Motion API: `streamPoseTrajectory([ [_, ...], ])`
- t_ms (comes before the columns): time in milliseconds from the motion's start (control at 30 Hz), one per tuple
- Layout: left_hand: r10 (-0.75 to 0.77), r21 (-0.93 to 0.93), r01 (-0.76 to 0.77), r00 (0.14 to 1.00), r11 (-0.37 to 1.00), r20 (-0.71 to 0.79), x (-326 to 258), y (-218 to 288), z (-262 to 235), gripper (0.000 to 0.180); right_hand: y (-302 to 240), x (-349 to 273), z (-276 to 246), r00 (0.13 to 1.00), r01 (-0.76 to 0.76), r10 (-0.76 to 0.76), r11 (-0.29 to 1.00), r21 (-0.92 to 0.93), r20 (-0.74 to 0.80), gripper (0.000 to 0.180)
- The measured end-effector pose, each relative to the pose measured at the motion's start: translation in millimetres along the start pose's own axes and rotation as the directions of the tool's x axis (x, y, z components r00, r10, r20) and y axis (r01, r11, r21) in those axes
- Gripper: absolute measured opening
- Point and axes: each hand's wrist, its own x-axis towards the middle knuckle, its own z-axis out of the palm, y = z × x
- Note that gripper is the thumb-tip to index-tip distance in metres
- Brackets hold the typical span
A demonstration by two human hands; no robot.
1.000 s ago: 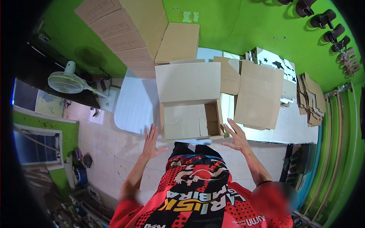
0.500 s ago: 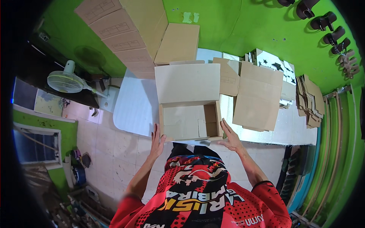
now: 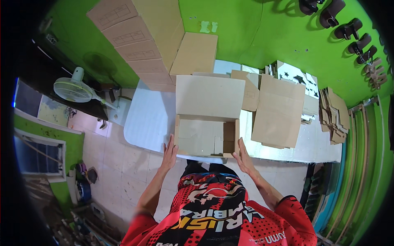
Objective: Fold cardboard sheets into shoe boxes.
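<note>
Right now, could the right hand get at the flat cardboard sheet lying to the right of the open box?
Probably yes. The right hand rests at the open box's right side, and the cardboard sheet lies just beyond on the table, with nothing between them.

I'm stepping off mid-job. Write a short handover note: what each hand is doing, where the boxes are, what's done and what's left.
Left hand: flat against the left wall of the open cardboard box, fingers extended.
Right hand: flat against the box's right wall, same pose.
The box sits at the near edge of the white table, top flap open and laid back, inside looks empty.
Flat cardboard sheets lie to the right; folded boxes are stacked at the back left.
Done: box formed and standing.
Left: probably closing it; flap is not yet folded down.
</note>
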Motion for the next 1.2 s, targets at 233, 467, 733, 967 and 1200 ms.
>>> streamPoseTrajectory([
  [233, 0.011, -0.002, -0.011, 1.0, 1.0, 0.001, 4.8, 7.1, -4.0, 0.07, -1.2, 51.0, -25.5, 0.952, -0.133, 0.206, 0.946, 0.296, -0.229, 0.068],
  [467, 0.0, -0.066, -0.001, 1.0, 0.998, -0.014, 6.1, 13.1, -1.4, 0.069, -7.4, 137.1, -55.9, 0.979, -0.146, 0.2, 0.833, 0.533, -0.045, 0.068],
  [733, -0.022, -0.174, 0.012, 0.998, 0.985, -0.057, 6.7, 2.4, 7.1, 0.069, 9.6, 126.0, -48.6, 0.923, -0.197, 0.363, 0.735, 0.649, -0.131, 0.026],
  [967, 0.047, -0.153, -0.058, 0.996, 0.986, -0.079, 8.1, 7.9, 3.4, 0.071, -0.9, 116.8, -43.8, 0.924, -0.117, 0.327, 0.737, 0.665, -0.2, 0.023],
  [1200, 0.273, 0.085, -0.268, 0.96, 0.96, -0.057, -2.6, 13.6, -24.2, 0.084, -46.0, 68.9, -43.7, 0.882, -0.053, 0.2, 0.942, 0.333, -0.426, 0.038],
])
